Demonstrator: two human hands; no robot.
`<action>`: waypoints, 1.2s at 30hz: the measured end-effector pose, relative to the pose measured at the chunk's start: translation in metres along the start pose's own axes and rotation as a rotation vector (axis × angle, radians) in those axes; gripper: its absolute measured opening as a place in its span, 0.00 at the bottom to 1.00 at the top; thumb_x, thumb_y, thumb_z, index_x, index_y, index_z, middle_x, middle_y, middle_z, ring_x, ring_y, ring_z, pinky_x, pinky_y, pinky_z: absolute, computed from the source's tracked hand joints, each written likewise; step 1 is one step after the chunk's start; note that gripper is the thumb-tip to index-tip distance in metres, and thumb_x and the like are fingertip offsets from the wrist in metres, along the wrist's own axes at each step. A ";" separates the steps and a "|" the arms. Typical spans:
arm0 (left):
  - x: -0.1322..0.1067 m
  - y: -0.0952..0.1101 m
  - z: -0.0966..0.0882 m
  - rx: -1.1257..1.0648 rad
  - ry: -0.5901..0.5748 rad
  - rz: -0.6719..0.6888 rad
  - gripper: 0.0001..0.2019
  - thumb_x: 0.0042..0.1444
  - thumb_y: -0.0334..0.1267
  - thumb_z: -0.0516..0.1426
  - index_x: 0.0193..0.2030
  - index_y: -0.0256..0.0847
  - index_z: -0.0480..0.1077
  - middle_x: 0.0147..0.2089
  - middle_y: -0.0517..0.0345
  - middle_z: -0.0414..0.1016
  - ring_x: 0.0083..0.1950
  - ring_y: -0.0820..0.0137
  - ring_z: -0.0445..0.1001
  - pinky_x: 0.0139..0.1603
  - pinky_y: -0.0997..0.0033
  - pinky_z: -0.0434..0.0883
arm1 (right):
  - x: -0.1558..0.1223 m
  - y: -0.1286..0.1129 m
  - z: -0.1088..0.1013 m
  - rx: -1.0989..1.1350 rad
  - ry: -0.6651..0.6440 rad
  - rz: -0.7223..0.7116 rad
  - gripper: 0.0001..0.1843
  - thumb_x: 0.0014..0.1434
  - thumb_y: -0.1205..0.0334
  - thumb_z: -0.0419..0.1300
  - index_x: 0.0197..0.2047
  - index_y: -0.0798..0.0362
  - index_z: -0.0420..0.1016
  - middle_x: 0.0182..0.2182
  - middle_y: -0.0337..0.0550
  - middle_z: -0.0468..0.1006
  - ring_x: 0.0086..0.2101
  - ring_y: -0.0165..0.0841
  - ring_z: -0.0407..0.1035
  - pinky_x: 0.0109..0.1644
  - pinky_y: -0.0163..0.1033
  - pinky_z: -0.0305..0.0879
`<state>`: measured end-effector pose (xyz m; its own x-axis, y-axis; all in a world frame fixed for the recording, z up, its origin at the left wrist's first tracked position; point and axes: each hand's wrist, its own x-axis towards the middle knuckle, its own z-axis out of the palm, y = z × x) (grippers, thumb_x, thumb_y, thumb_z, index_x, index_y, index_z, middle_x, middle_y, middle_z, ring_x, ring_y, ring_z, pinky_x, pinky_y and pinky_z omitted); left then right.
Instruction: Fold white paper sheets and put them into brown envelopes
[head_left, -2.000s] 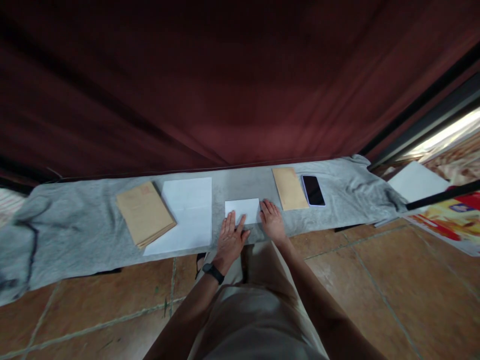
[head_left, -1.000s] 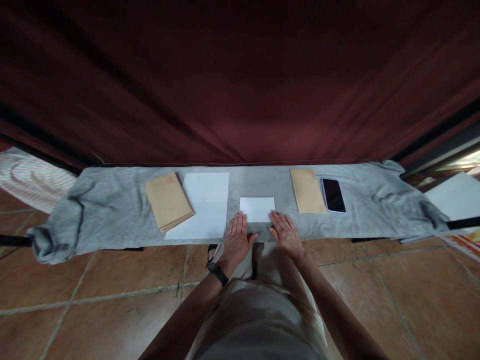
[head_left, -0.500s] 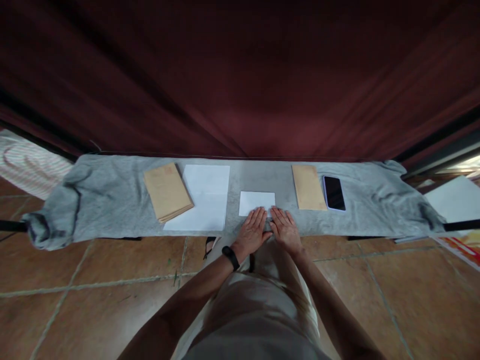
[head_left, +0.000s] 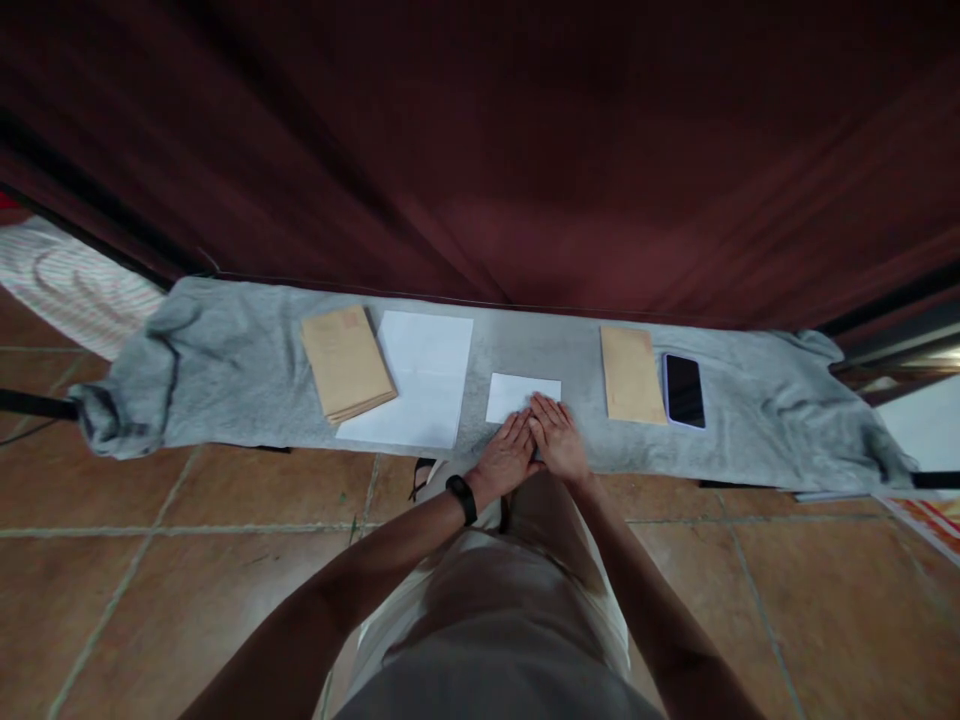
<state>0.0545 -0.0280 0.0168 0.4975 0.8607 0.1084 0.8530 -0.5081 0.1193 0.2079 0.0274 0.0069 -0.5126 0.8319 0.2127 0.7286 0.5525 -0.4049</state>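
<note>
A small folded white paper [head_left: 517, 392] lies on a grey cloth [head_left: 247, 370] spread along the floor. My left hand [head_left: 508, 456], a black band on its wrist, lies flat with fingers stretched onto the paper's near edge. Beside it and touching it, my right hand [head_left: 556, 440] is also flat, fingers pressing the paper's lower right part. Neither hand holds anything.
A stack of brown envelopes [head_left: 346, 362] and a white sheet [head_left: 420, 385] lie left of the paper. One brown envelope [head_left: 631, 374] and a dark phone [head_left: 683, 391] lie to the right. A dark red curtain [head_left: 480, 150] hangs behind. Tiled floor [head_left: 150, 560] surrounds the cloth.
My hands came together from either side of the paper's near edge and now touch each other on it. The view shifted, tilting the cloth slightly.
</note>
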 end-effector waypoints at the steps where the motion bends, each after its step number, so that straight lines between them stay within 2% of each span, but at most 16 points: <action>1: 0.000 0.000 0.001 0.006 0.001 0.005 0.39 0.65 0.52 0.54 0.71 0.21 0.54 0.73 0.27 0.57 0.77 0.52 0.50 0.77 0.47 0.49 | 0.001 0.001 0.001 -0.008 0.008 0.016 0.29 0.76 0.53 0.39 0.71 0.57 0.61 0.69 0.51 0.63 0.69 0.39 0.54 0.74 0.53 0.48; 5: -0.001 -0.002 0.002 0.023 -0.005 0.019 0.41 0.65 0.54 0.54 0.72 0.18 0.52 0.74 0.27 0.53 0.77 0.51 0.49 0.78 0.49 0.47 | 0.004 0.007 0.001 -0.041 0.037 0.064 0.29 0.76 0.54 0.39 0.70 0.58 0.63 0.69 0.53 0.63 0.69 0.40 0.55 0.72 0.54 0.50; 13: -0.001 -0.002 0.000 0.061 -0.042 0.021 0.43 0.65 0.57 0.53 0.72 0.19 0.53 0.74 0.28 0.53 0.77 0.50 0.49 0.78 0.48 0.45 | 0.007 0.007 0.002 -0.091 0.064 0.118 0.29 0.76 0.54 0.39 0.71 0.58 0.61 0.70 0.53 0.62 0.69 0.42 0.54 0.72 0.54 0.49; 17: -0.001 -0.003 -0.001 0.049 -0.014 0.012 0.43 0.66 0.61 0.48 0.73 0.21 0.53 0.75 0.31 0.53 0.78 0.52 0.48 0.78 0.48 0.45 | 0.007 0.006 0.003 -0.115 0.067 0.150 0.29 0.75 0.55 0.39 0.72 0.58 0.60 0.70 0.53 0.62 0.69 0.43 0.53 0.72 0.54 0.47; 22: 0.001 -0.009 -0.003 0.006 0.028 -0.088 0.38 0.69 0.58 0.45 0.73 0.26 0.54 0.75 0.35 0.53 0.78 0.55 0.49 0.77 0.50 0.48 | 0.008 0.005 0.004 -0.150 0.071 0.181 0.28 0.75 0.56 0.42 0.72 0.58 0.59 0.70 0.54 0.60 0.69 0.44 0.53 0.72 0.55 0.47; 29: 0.014 -0.024 -0.004 -0.040 0.070 -0.191 0.37 0.70 0.54 0.43 0.72 0.22 0.53 0.75 0.31 0.52 0.78 0.53 0.47 0.76 0.50 0.51 | 0.010 0.004 0.005 -0.168 0.079 0.185 0.27 0.74 0.57 0.44 0.72 0.56 0.59 0.71 0.53 0.59 0.70 0.44 0.52 0.72 0.55 0.46; 36: 0.024 -0.042 -0.004 -0.048 0.082 -0.276 0.36 0.70 0.52 0.41 0.73 0.23 0.52 0.76 0.33 0.51 0.78 0.53 0.46 0.76 0.48 0.50 | 0.012 0.002 0.007 -0.165 0.116 0.214 0.27 0.74 0.57 0.45 0.71 0.55 0.61 0.71 0.54 0.60 0.69 0.44 0.53 0.72 0.55 0.47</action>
<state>0.0299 0.0141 0.0184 0.2314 0.9620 0.1448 0.9449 -0.2576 0.2018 0.2003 0.0378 0.0019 -0.2904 0.9257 0.2423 0.8837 0.3566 -0.3031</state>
